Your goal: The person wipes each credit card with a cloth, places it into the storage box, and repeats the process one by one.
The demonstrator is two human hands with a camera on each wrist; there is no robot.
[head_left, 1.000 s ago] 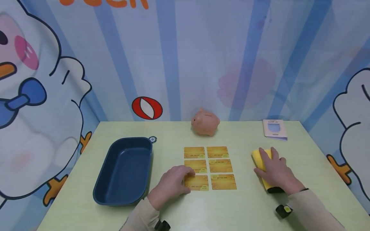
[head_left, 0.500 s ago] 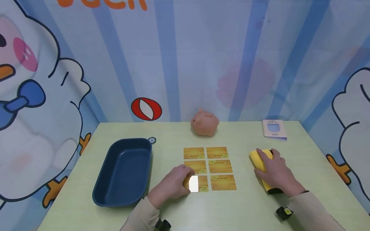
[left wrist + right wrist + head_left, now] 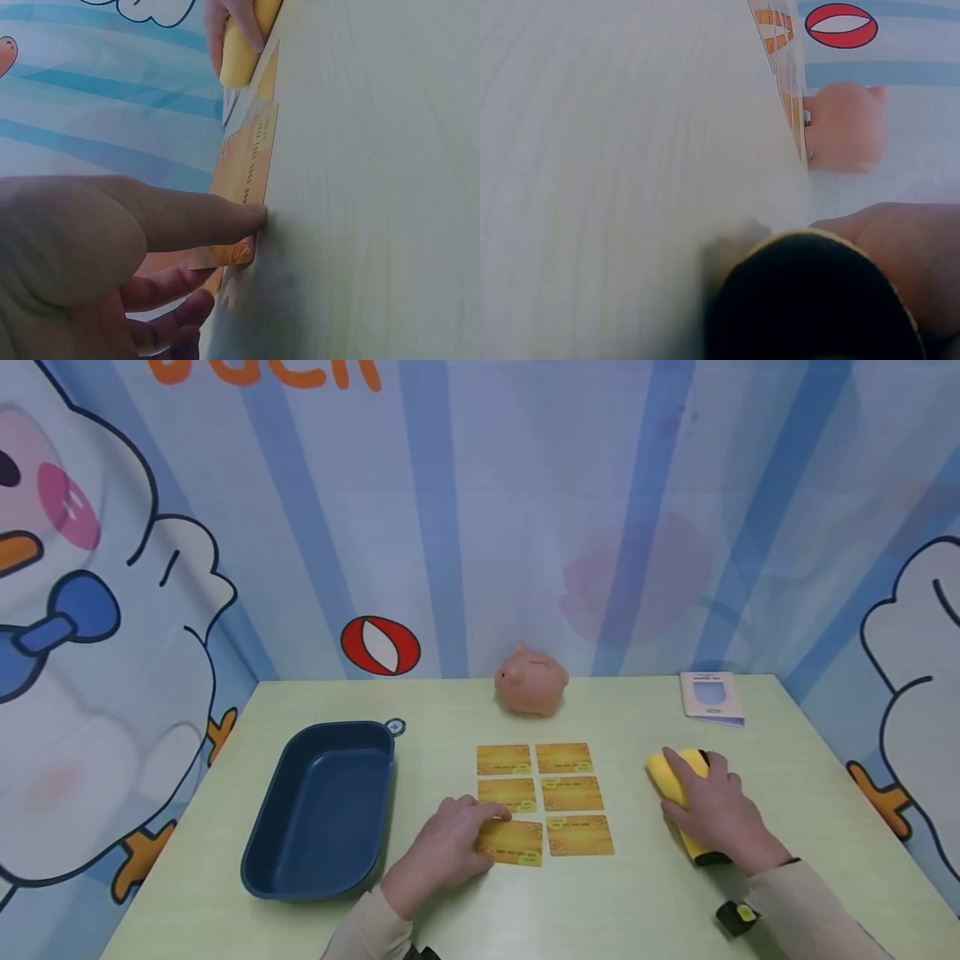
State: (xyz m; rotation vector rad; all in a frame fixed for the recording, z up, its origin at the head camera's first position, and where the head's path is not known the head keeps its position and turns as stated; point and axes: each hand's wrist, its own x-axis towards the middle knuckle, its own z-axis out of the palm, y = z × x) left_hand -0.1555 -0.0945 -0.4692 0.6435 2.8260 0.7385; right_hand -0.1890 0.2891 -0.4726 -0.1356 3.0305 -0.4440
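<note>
In the head view my left hand [image 3: 442, 845] pinches the left edge of the front-left gold bank card [image 3: 516, 845], which is slightly tilted out of line with the others. The left wrist view shows the thumb on the near face of this card [image 3: 251, 161], with fingers behind it. Several other gold cards [image 3: 572, 793] lie flat in two columns beside it. At the right, my right hand [image 3: 716, 814] grips a long, rounded yellow object [image 3: 666, 775] with black ends. One black end [image 3: 817, 300] fills the bottom of the right wrist view; its underside is hidden.
A deep blue tray [image 3: 262, 827] stands left of the cards, with a small round tag [image 3: 395, 727] at its far corner. A pink piggy bank [image 3: 532, 683] sits behind the cards. A small pale booklet [image 3: 712, 696] lies at the back right, before a printed curtain.
My left fingers have lifted the front-left card's edge; it flashed with glare and now sits tilted, slightly nearer me. The right hand stays on the yellow object, which shifted slightly left.
</note>
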